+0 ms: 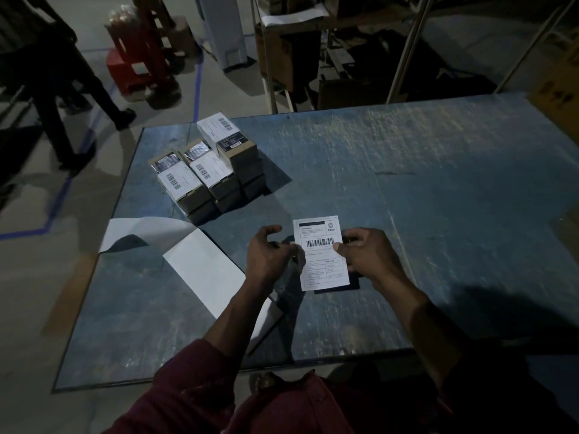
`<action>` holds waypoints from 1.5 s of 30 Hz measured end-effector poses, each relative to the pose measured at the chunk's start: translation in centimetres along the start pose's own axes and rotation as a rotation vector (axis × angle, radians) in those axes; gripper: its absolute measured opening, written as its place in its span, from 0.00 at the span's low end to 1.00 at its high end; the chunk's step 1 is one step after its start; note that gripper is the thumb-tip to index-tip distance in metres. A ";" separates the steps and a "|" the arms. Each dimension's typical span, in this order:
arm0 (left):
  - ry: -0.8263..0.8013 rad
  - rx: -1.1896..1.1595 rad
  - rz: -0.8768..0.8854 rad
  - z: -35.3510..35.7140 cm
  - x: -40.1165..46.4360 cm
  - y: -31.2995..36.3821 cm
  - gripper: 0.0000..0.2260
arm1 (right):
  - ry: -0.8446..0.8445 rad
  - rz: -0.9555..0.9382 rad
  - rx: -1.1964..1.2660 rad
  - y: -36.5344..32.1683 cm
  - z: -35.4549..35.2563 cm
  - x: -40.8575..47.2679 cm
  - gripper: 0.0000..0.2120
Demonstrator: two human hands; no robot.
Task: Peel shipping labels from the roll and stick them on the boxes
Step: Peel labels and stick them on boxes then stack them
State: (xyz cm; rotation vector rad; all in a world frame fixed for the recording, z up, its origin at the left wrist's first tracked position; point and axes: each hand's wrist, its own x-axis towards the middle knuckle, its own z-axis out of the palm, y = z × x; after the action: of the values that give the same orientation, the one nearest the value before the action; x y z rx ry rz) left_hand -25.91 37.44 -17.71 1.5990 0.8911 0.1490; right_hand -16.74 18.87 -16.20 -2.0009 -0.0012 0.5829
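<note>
You are holding the shipping label (322,252) above the table (438,189) between both hands, right hand (363,255) pinching its right edge and left hand (269,256) apparently pinching its left edge, near the stacked boxes (210,170).

label (322,252): white, barcoded, upright in my fingers | boxes (208,170): stacked, labelled, far-left counter | liner (200,264): white, beside label

"CRED" on shipping label (322,252); other print too small.
</note>
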 end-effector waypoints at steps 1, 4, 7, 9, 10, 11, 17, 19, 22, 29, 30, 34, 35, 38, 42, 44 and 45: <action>0.006 0.003 0.006 0.1 0.1 -0.1 0.28 | 0.006 0.003 0.004 -0.3 -0.1 -0.2 0.17; 0.006 0.011 0.009 0.3 0.3 -0.3 0.29 | 0.026 0.024 0.004 -0.7 -0.4 -0.4 0.25; 0.000 -0.009 0.017 0.5 0.2 -0.1 0.29 | 0.037 0.019 -0.011 -1.2 -0.5 -0.5 0.32; -0.009 -0.030 0.015 0.6 0.1 0.1 0.29 | 0.029 0.020 -0.003 -1.5 -0.5 -0.6 0.35; -0.012 -0.031 0.010 0.6 0.1 0.1 0.29 | 0.026 0.020 -0.006 -1.7 -0.5 -0.7 0.36; -0.016 -0.029 0.005 0.6 0.1 0.2 0.29 | 0.023 0.019 -0.017 -1.8 -0.5 -0.8 0.38; -0.032 -0.038 -0.011 -0.8 0.7 0.3 0.32 | -0.017 -0.004 -0.004 -2.2 -1.2 -0.7 0.47; -0.036 -0.022 -0.005 -0.8 0.8 0.2 0.33 | -0.014 -0.017 -0.017 -2.3 -1.1 -0.6 0.47; -0.016 0.000 0.003 -0.5 0.8 0.0 0.34 | 0.004 -0.039 -0.041 -2.2 -0.8 -0.5 0.45; 0.058 0.072 0.037 -0.1 1.2 -1.4 0.34 | 0.057 -0.121 -0.162 -1.6 -0.4 -0.6 0.37; 0.060 0.082 0.037 0.0 1.2 -1.5 0.34 | 0.063 -0.127 -0.179 -1.6 -0.4 -0.6 0.37; 0.066 0.100 0.063 0.3 1.1 -1.5 0.33 | 0.103 -0.163 -0.258 -1.4 -0.3 -0.2 0.35; 0.069 0.106 0.071 0.3 1.0 -1.5 0.33 | 0.114 -0.174 -0.277 -1.3 -0.3 -0.1 0.35; 0.078 0.137 0.091 0.5 0.7 -1.2 0.34 | 0.130 -0.198 -0.321 -1.1 -0.3 0.2 0.33; 0.087 0.212 0.104 0.6 0.4 -0.9 0.35 | 0.139 -0.211 -0.360 -1.0 -0.3 0.4 0.31; 0.084 0.230 0.104 0.5 0.4 -0.9 0.35 | 0.139 -0.210 -0.381 -1.1 -0.2 0.5 0.30; 0.083 0.240 0.107 0.5 0.4 -0.8 0.35 | 0.134 -0.208 -0.392 -1.2 -0.2 0.4 0.29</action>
State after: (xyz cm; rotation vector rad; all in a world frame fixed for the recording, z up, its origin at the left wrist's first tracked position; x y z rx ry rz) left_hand -25.71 37.30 -18.76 1.8768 0.9147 0.1903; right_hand -15.98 19.38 -15.29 -2.3793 -0.2570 0.3300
